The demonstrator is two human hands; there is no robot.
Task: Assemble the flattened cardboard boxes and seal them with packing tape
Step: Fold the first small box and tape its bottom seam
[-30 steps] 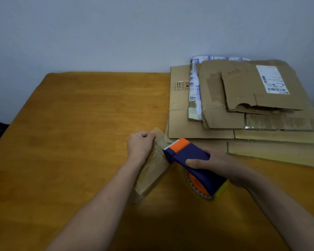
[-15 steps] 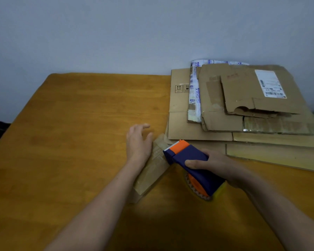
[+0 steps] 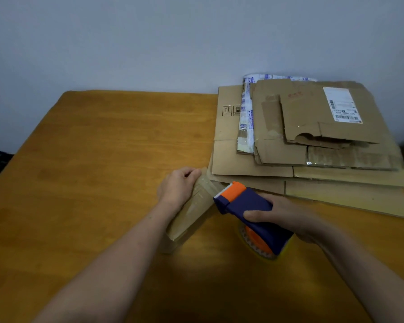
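While the left hand (image 3: pixel 176 186) lies over the far end of a small tape-wrapped cardboard box (image 3: pixel 191 213), its fingers are curled down round that end and the thumb side rests on top, so the box is held against the wooden table (image 3: pixel 103 159). This box sits a little toward six o'clock of the table's middle, with its length running from seven o'clock up to one o'clock and its surface glossy with clear tape.

At three o'clock of the box, the right hand (image 3: pixel 282 215) is wrapped round the blue body of a tape dispenser (image 3: pixel 245 201), thumb along the near side and fingers closed over the top. The dispenser's orange cutter head points to ten o'clock and comes right up to the box's right edge; whether it touches cannot be told. Its tape roll (image 3: pixel 257 241) hangs at the five o'clock end, down at the tabletop.

A stack of flattened cardboard boxes (image 3: pixel 278 155) lies at two o'clock on the table, just beyond the small box's far end. The topmost sheet carries a white shipping label (image 3: pixel 343 104).
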